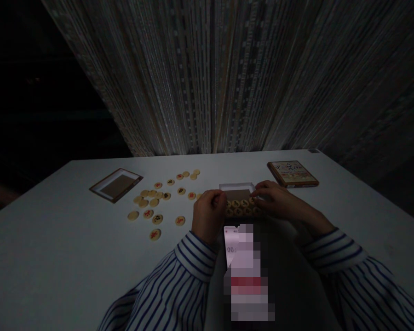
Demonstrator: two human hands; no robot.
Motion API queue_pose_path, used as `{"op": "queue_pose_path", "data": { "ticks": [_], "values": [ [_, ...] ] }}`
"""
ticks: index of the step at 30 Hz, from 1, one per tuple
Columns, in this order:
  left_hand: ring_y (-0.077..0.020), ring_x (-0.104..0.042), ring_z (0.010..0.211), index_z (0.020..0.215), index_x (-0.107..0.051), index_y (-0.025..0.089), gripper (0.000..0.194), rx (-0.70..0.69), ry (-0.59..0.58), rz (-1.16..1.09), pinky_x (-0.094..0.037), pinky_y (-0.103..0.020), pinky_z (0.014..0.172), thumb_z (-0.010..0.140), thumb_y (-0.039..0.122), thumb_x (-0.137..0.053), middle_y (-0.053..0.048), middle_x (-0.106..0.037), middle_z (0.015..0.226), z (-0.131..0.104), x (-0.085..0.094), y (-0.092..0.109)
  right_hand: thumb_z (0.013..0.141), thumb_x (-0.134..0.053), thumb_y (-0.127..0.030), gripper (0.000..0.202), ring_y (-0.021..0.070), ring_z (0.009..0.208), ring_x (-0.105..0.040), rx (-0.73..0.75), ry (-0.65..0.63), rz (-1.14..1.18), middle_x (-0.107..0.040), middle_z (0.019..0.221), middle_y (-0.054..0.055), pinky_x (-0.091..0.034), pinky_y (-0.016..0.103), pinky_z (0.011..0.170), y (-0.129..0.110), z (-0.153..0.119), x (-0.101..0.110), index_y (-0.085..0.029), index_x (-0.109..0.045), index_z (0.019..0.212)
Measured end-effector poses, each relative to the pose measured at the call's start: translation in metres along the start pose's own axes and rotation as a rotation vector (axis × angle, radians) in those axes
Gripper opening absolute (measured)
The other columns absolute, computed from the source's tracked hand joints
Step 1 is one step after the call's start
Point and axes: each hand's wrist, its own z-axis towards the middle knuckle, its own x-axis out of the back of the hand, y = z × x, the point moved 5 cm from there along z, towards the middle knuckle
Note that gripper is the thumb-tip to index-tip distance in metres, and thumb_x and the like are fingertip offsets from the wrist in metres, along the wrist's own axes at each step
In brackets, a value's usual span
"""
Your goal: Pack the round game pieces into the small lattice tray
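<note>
An open box [237,187] with a white inner rim stands in front of me, with rows of round xiangqi pieces [237,212] in its near half. My left hand [209,215] is closed at the box's left side, thumb and fingers pressed together; what they hold, if anything, is hidden. At the right end of the upper row, the fingertips of my right hand [278,200] are on a xiangqi piece [251,201], beside the box's right rim. Loose xiangqi pieces [158,219] lie scattered to the left of my left hand, some showing red or black characters, others plain.
A shallow box part [116,185] lies at the table's left. At the right back rests a printed box lid [293,174]. A lit phone [231,248], partly blurred out, is just below the open box. A striped curtain [207,78] hangs behind the white table [72,239].
</note>
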Motion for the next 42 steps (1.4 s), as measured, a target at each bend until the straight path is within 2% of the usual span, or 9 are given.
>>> {"op": "queue_pose_path", "data": {
  "ticks": [20, 42],
  "values": [
    [-0.0149, -0.060, 0.071, 0.080, -0.066, 0.014, 0.015, -0.015, 0.010, 0.057, -0.047, -0.029, 0.068, 0.079, 0.020, -0.052, -0.005, -0.067, 0.076, -0.0001, 0.0014, 0.0033, 0.079, -0.053, -0.030, 0.023, 0.0231, 0.096, -0.053, -0.017, -0.072, -0.009, -0.057, 0.103, 0.009, -0.043, 0.039, 0.084, -0.0032, -0.0025, 0.0009, -0.023, -0.068, 0.095],
    [-0.0139, -0.060, 0.069, 0.078, -0.066, 0.014, 0.015, -0.044, 0.010, 0.055, -0.046, -0.026, 0.065, 0.079, 0.021, -0.052, -0.004, -0.067, 0.075, -0.0002, 0.0005, 0.0017, 0.079, -0.052, -0.029, 0.024, 0.0241, 0.096, -0.054, -0.036, -0.085, -0.013, -0.058, 0.104, 0.009, -0.043, 0.041, 0.084, -0.0042, -0.0032, 0.0011, -0.023, -0.067, 0.097]
  ]
}}
